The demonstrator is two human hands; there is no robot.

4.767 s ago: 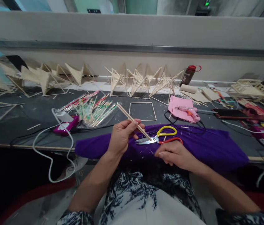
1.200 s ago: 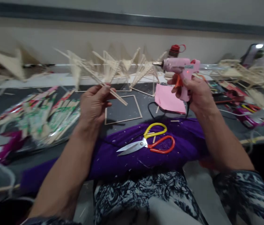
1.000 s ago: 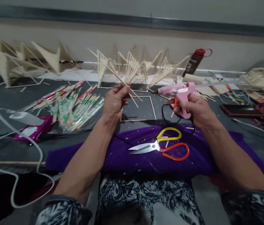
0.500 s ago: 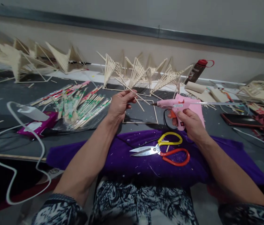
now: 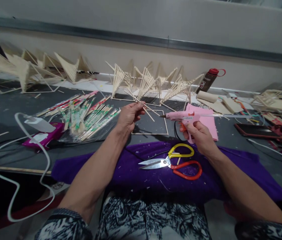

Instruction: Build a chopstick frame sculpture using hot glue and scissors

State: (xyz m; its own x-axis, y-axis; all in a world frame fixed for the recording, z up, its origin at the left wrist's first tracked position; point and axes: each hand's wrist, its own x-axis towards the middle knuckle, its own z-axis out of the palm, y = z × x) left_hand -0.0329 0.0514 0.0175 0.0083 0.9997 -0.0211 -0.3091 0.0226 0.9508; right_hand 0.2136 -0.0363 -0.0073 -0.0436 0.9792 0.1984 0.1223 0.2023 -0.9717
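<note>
My left hand [image 5: 129, 115] pinches thin wooden sticks [image 5: 148, 111] that slant toward the right. My right hand [image 5: 199, 138] grips a pink glue gun [image 5: 182, 116] by its handle, a finger on the orange trigger. The gun's nozzle points left and sits just right of the sticks' lower ends. Both hover over a square stick frame [image 5: 150, 122] lying on the dark table [image 5: 6, 113]. Scissors [image 5: 173, 161] with a yellow and an orange handle lie on the purple cloth [image 5: 231, 170] in front of me.
Packs of wrapped chopsticks [image 5: 88, 111] lie at left beside a magenta device [image 5: 42, 138] with a white cable. Fan-shaped stick models [image 5: 151, 83] line the back wall. A dark bottle [image 5: 208, 79], pink sheet [image 5: 209, 121] and phone [image 5: 253, 129] are at right.
My right hand left the cloth, picked up the pink glue gun and brought its nozzle to the sticks. My left hand kept the sticks and raised them over the square frame.
</note>
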